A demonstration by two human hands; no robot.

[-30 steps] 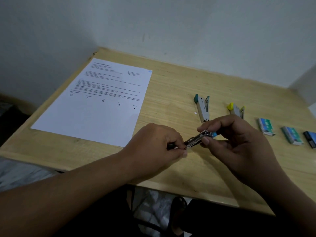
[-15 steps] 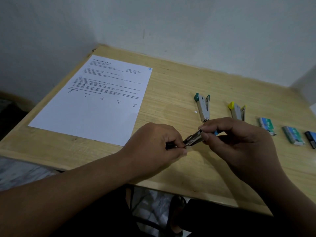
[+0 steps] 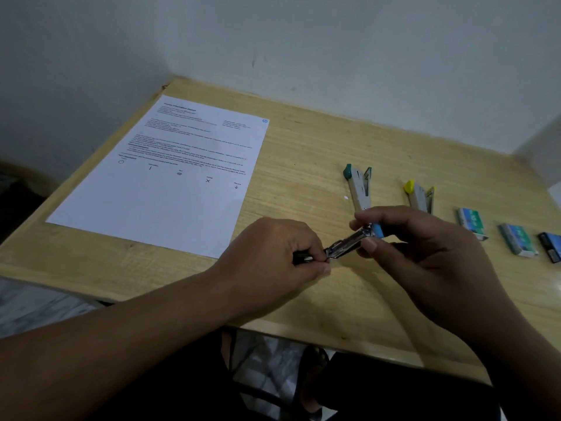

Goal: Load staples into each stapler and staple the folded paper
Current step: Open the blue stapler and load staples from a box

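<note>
Both hands hold a small blue-tipped stapler (image 3: 353, 240) just above the wooden table (image 3: 303, 153). My right hand (image 3: 425, 247) grips its blue end between thumb and fingers. My left hand (image 3: 273, 256) pinches the metal front end. Whether staples are inside the stapler cannot be seen. A green-tipped stapler (image 3: 358, 188) and a yellow-tipped stapler (image 3: 420, 199) lie on the table behind my hands. Three small staple boxes lie to the right: one (image 3: 472, 221), a second (image 3: 517, 243) and a dark one (image 3: 551, 250). A flat printed sheet of paper (image 3: 164, 183) lies at the left.
The table stands in a corner, with walls behind it and to the left. Its near edge runs just under my forearms. A white object (image 3: 555, 192) shows at the far right edge.
The blue end of the stapler has come a little further out of my right fingers. Both hands stay in about the same place over the table.
</note>
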